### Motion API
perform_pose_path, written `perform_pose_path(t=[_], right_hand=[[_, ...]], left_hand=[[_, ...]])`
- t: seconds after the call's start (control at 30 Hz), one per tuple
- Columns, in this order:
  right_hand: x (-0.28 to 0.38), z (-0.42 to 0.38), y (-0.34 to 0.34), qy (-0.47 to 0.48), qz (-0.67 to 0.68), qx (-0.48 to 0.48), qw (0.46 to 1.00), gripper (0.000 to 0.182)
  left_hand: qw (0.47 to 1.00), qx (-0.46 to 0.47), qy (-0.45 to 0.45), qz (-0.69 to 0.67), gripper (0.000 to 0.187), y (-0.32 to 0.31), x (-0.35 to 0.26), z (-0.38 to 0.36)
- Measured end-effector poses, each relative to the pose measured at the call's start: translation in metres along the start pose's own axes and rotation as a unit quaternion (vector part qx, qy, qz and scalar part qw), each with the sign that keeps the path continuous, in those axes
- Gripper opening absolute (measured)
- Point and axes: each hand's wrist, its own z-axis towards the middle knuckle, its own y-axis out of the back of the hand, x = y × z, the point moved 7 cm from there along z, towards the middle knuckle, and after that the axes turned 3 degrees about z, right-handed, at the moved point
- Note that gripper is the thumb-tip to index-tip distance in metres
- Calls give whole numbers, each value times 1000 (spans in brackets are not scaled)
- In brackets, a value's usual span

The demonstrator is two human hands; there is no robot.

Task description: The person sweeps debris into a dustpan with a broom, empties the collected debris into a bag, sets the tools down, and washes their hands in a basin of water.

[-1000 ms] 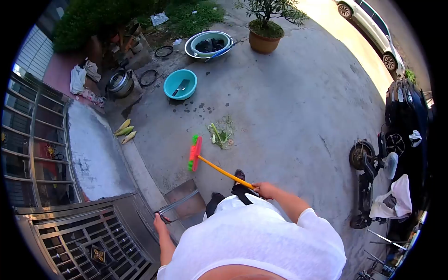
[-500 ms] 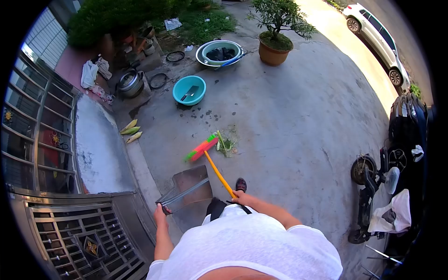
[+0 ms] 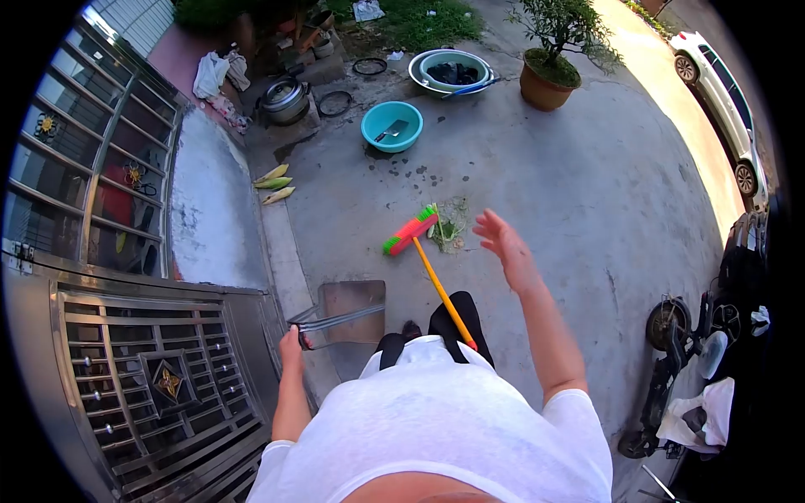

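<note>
My left hand [image 3: 294,340] is closed round the handle of a metal dustpan [image 3: 352,312], at the lower left. The broom [image 3: 435,283] has a yellow handle and a red head with green bristles; its handle end rests against my body near my thigh. My right hand [image 3: 506,246] is raised to the right of the broom with fingers apart and holds nothing. Green plant scraps [image 3: 450,228] lie on the concrete between the broom head and my right hand.
A turquoise basin [image 3: 392,127] with a cleaver stands ahead. Corn cobs [image 3: 274,183] lie by the left wall. Farther off are a stacked basin [image 3: 453,73] and a potted tree [image 3: 549,80]. A scooter [image 3: 668,360] is at right, a metal gate [image 3: 151,377] at left.
My right hand has let go of the broom handle and moved up and to the right, its fingers opened. The view has shifted, so the yard appears further right and higher.
</note>
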Motion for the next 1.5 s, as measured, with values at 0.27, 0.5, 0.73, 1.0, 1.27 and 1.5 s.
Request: perform_pose_path(t=[0.27,0.5,0.73,1.0,1.27,1.5], right_hand=[[340,-35,-100,496,-6,349,795,86],[340,-32,-115,487,-44,335,806,82],[348,-40,-119,500,-77,307,806,79],[355,-46,-128,512,-103,286,803,75],[359,-36,-124,511,-120,252,813,71],[350,-31,-122,500,-136,233,823,67]], left_hand=[[995,-76,66,-16,32,33,29,-8],[978,-145,94,-120,30,70,44,-24],[970,-159,112,-148,29,83,58,-26],[977,-128,118,-121,30,79,67,-17],[988,-87,103,-80,31,55,45,-20],[993,-56,94,-53,33,51,40,-18]])
